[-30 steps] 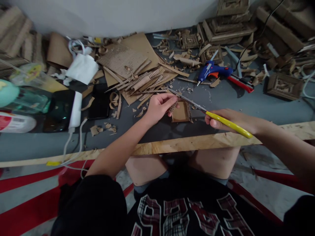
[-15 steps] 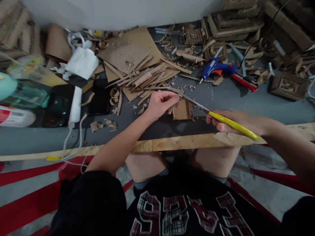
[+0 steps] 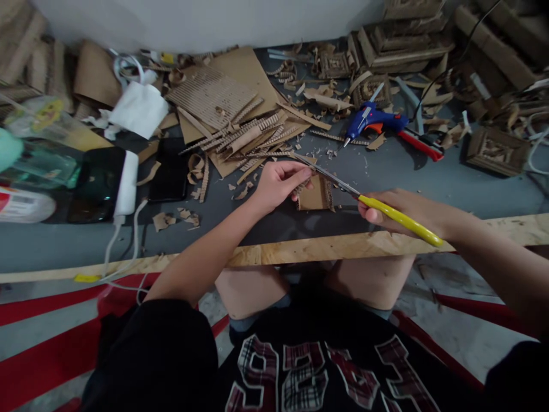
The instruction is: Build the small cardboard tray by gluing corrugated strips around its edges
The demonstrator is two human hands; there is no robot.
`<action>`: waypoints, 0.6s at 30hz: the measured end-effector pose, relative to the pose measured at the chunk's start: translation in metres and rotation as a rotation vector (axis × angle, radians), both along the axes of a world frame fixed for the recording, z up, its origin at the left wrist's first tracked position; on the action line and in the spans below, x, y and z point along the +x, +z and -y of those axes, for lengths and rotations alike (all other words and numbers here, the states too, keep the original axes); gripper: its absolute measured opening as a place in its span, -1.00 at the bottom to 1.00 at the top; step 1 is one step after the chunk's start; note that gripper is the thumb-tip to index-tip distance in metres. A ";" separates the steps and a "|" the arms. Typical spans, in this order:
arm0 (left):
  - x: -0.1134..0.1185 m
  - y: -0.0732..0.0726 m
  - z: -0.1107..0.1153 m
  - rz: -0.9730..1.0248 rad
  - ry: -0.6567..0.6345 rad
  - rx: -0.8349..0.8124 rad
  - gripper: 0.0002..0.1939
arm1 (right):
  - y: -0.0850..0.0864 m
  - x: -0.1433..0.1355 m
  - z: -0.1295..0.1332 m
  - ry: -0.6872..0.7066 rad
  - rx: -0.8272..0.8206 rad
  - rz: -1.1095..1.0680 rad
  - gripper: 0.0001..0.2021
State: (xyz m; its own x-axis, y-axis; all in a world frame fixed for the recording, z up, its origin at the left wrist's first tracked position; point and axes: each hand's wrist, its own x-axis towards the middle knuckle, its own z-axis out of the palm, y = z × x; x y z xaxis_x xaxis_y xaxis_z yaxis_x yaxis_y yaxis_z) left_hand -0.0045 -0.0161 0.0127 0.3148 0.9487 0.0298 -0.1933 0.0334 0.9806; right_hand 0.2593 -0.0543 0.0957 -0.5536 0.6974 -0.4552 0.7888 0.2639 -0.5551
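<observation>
Scissors (image 3: 398, 218) are held by the right hand (image 3: 412, 200); the left hand (image 3: 278, 182) pinches a cardboard piece (image 3: 303, 185) near a small box (image 3: 315, 201).

The right grip (image 3: 403, 201) holds a yellow-handled tool (image 3: 394, 215) while the left grip (image 3: 279, 183) pinches ridged cardboard (image 3: 302, 187).

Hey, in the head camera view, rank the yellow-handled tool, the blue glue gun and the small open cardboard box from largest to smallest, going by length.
1. Yellow-handled tool, clearly longest
2. Blue glue gun
3. Small open cardboard box, though the left hand hides part of it
</observation>
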 end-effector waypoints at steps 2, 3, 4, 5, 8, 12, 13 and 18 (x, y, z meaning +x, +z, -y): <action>0.000 0.000 -0.001 -0.001 0.002 -0.004 -0.46 | -0.002 0.000 0.000 -0.006 -0.025 -0.034 -0.19; 0.000 0.000 -0.001 -0.005 0.007 -0.008 -0.45 | -0.002 -0.001 0.001 -0.004 -0.037 -0.050 -0.22; 0.000 0.000 -0.001 -0.012 0.012 -0.012 -0.44 | -0.002 -0.001 0.001 -0.001 -0.043 -0.061 -0.24; 0.000 0.000 -0.001 -0.021 0.016 -0.014 -0.43 | -0.002 -0.002 0.001 0.001 -0.040 -0.068 -0.25; 0.000 0.001 -0.001 -0.042 0.010 -0.010 -0.40 | -0.002 -0.003 0.002 -0.011 0.002 -0.072 -0.26; 0.000 0.004 -0.001 -0.042 0.008 -0.002 -0.40 | -0.003 -0.002 0.004 -0.032 0.037 -0.042 -0.26; -0.001 0.004 0.000 -0.054 0.008 0.006 -0.41 | -0.003 -0.001 0.004 -0.035 0.043 -0.027 -0.26; -0.002 0.005 -0.001 -0.127 0.000 0.059 -0.41 | -0.001 -0.003 0.005 -0.055 0.026 0.017 -0.23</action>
State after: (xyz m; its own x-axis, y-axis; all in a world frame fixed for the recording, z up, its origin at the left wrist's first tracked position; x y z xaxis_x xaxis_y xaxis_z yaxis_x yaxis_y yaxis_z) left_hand -0.0069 -0.0152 0.0176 0.3192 0.9466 0.0458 -0.0679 -0.0254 0.9974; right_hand 0.2560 -0.0594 0.0943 -0.5065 0.7381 -0.4458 0.8118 0.2340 -0.5351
